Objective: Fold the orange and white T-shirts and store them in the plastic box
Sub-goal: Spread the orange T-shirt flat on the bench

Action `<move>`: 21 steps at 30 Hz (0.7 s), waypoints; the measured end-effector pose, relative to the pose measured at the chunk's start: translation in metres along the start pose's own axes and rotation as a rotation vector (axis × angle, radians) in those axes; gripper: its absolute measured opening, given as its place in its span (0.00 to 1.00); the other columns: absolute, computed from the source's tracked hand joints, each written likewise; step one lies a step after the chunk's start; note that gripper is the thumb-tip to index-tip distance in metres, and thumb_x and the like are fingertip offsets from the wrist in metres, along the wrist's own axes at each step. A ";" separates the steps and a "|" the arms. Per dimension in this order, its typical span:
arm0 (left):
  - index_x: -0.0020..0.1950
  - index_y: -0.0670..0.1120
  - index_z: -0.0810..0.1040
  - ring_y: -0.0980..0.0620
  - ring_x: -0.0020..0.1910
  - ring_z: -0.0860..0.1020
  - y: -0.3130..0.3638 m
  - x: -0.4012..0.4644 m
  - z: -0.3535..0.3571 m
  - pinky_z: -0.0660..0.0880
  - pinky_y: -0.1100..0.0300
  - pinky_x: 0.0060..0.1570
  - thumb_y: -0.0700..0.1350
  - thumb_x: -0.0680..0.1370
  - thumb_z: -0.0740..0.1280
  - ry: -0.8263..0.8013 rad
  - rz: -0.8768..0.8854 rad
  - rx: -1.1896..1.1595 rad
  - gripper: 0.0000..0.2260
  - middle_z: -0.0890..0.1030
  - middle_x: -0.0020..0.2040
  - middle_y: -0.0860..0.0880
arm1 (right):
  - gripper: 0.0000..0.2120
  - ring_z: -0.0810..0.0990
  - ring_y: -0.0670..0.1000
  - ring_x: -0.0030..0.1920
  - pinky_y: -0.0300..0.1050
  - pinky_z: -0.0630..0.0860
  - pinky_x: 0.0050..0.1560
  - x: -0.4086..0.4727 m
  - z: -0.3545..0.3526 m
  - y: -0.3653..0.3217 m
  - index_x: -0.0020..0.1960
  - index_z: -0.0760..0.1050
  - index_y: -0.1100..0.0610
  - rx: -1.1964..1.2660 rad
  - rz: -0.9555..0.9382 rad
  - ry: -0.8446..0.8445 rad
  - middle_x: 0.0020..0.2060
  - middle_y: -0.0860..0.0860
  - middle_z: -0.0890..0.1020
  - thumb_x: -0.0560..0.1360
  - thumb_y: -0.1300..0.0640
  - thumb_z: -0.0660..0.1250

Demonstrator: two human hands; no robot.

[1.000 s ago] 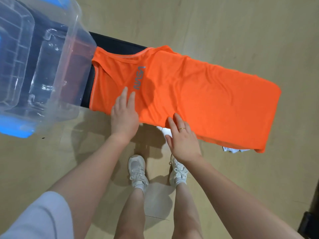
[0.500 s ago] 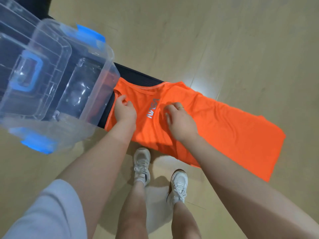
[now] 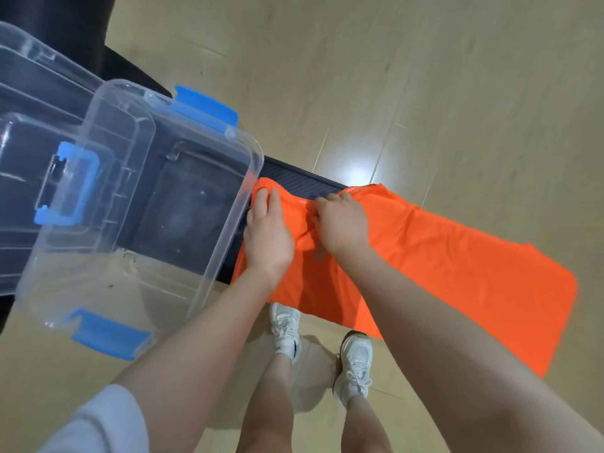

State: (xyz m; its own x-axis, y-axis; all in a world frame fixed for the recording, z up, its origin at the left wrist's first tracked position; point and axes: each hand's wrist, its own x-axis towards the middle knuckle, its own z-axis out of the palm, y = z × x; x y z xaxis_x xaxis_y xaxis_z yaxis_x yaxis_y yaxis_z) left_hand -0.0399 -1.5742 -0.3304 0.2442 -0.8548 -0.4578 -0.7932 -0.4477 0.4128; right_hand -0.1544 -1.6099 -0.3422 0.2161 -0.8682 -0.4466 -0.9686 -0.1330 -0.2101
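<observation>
T-shirt (image 3: pixel 457 273): spread on the surface (image 3: pixel 294 179), right of the box
Box (image 3: pixel 140 204): left end of the surface, lid (image 3: pixel 49 142) apparently behind it
Hands: on the T-shirt's box-side end

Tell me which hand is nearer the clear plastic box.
Left. The left hand grips the orange T-shirt at its collar end, right beside the plastic box wall. The right hand holds the collar farther along, away from the box.

Clear plastic box (image 3: pixel 137 204) hard against the left hand (image 3: pixel 268 235); rightward orange T-shirt (image 3: pixel 457 273) unobstructed.
</observation>
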 end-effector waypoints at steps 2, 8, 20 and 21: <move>0.76 0.43 0.51 0.41 0.72 0.59 -0.001 -0.003 -0.004 0.61 0.51 0.67 0.35 0.78 0.54 0.016 0.013 0.004 0.27 0.52 0.76 0.44 | 0.09 0.74 0.61 0.55 0.53 0.69 0.48 0.001 0.000 -0.005 0.52 0.75 0.60 0.072 0.004 0.091 0.51 0.58 0.79 0.77 0.60 0.58; 0.75 0.45 0.55 0.37 0.61 0.66 -0.002 -0.012 -0.011 0.67 0.47 0.57 0.37 0.73 0.60 -0.036 -0.103 0.132 0.31 0.60 0.69 0.39 | 0.12 0.75 0.62 0.52 0.53 0.70 0.46 0.001 -0.001 -0.012 0.59 0.70 0.59 0.233 0.052 0.139 0.57 0.58 0.74 0.77 0.61 0.58; 0.66 0.44 0.67 0.39 0.58 0.72 0.025 0.033 0.022 0.72 0.46 0.51 0.45 0.79 0.59 -0.192 0.344 0.312 0.16 0.65 0.67 0.42 | 0.16 0.74 0.61 0.60 0.51 0.71 0.54 0.035 -0.009 0.089 0.63 0.69 0.60 0.359 0.469 -0.057 0.60 0.60 0.77 0.78 0.57 0.57; 0.62 0.42 0.69 0.39 0.56 0.73 0.029 0.037 0.019 0.72 0.46 0.48 0.45 0.79 0.59 -0.175 0.342 0.329 0.13 0.68 0.63 0.41 | 0.14 0.76 0.61 0.58 0.49 0.72 0.53 0.044 -0.010 0.094 0.60 0.73 0.59 0.366 0.466 -0.104 0.58 0.59 0.79 0.76 0.58 0.59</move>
State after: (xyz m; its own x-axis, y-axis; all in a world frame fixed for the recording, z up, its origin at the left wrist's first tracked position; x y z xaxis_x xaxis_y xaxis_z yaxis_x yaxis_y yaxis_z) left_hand -0.0648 -1.6136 -0.3506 -0.1351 -0.8689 -0.4761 -0.9521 -0.0191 0.3051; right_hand -0.2372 -1.6653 -0.3730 -0.1922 -0.7417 -0.6426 -0.8627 0.4398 -0.2496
